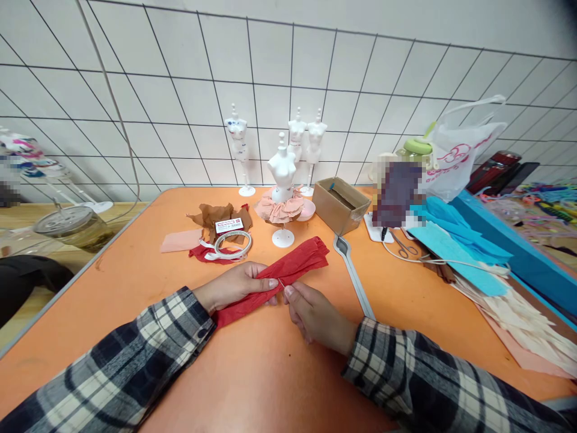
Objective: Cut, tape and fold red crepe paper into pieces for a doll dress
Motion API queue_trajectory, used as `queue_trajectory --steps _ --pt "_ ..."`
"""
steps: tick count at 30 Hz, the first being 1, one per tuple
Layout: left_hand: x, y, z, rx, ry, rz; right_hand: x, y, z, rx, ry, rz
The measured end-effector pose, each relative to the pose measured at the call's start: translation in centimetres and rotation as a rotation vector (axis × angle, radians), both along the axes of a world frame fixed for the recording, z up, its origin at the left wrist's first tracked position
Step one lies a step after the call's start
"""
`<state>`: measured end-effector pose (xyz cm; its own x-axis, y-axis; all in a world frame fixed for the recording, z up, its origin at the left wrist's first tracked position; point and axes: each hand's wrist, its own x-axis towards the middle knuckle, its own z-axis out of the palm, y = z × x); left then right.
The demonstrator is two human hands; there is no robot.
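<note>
A long strip of red crepe paper (297, 262), gathered into folds, lies slantwise above the orange table. My left hand (246, 286) grips it near its middle, thumb on top and fingers beneath. Close by on the right, my right hand (306, 307) pinches a thin, needle-like piece (282, 283) against the paper's lower edge. Its far end is too fine to make out. Just beyond stands a small white dress form (282, 171) wearing a ruffled pink paper skirt (279, 207).
Brown crepe paper (211, 219), a small labelled box (229, 225) and a roll of white tape (233, 245) lie at the left. A cardboard box (341, 207), grey strap (354, 273), scissors (404, 245) and blue paper (464, 240) are at the right. More dress forms (237, 138) stand behind.
</note>
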<state>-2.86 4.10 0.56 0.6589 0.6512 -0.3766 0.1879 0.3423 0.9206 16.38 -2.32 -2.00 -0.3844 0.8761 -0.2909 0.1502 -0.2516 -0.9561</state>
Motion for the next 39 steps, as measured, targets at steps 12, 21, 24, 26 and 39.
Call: queue_trajectory --steps 12,21,24,26,39 --pt "0.11 -0.03 -0.08 -0.015 -0.013 -0.072 0.29 -0.04 -0.7 0.103 -0.047 0.042" --pt "0.29 -0.39 0.14 -0.021 -0.016 -0.122 0.31 -0.16 -0.21 0.161 -0.171 0.068" --pt "0.3 -0.43 0.12 -0.018 -0.013 -0.119 0.4 -0.13 -0.33 0.191 -0.168 0.051" --pt "0.3 -0.44 0.2 -0.011 -0.005 -0.129 0.42 -0.14 -0.47 0.186 -0.165 0.048" --pt "-0.05 0.06 -0.41 0.048 -0.042 0.123 0.26 0.08 -0.26 0.059 0.023 0.061"
